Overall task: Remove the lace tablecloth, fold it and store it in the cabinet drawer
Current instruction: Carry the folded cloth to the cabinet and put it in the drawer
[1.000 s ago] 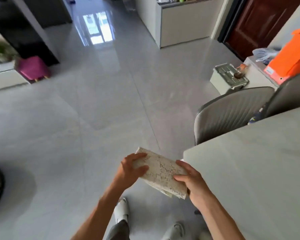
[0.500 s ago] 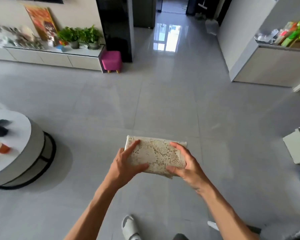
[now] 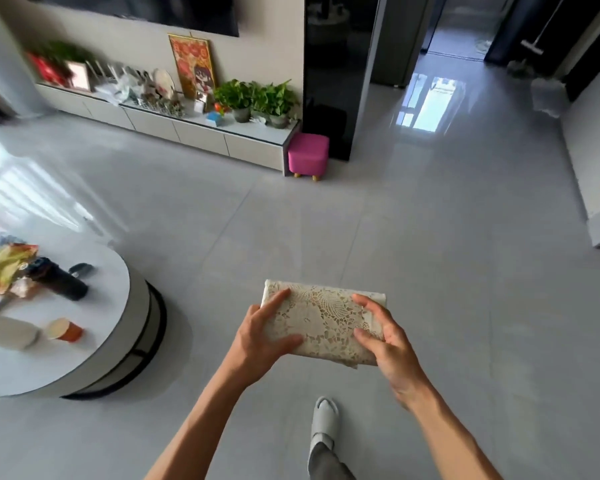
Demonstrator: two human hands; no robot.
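The cream lace tablecloth (image 3: pixel 323 317) is folded into a small thick rectangle and held flat in front of me, above the grey tiled floor. My left hand (image 3: pixel 260 337) grips its left end, thumb underneath and fingers spread on top. My right hand (image 3: pixel 385 337) grips its right end in the same way. A long low cabinet (image 3: pixel 201 136) with several flat drawer fronts runs along the far wall, at the upper left. All its drawer fronts look closed.
A round white coffee table (image 3: pixel 94 327) stands at the left with a black bottle, a paper cup and snack bags on it. A magenta stool (image 3: pixel 308 154) sits by the cabinet's right end, beside a black glossy column. Potted plants and ornaments crowd the cabinet top.
The view has swung left, away from the dining table and chairs, and now faces the low wall cabinet. Both hands still hold the folded tablecloth, now level in front of me.
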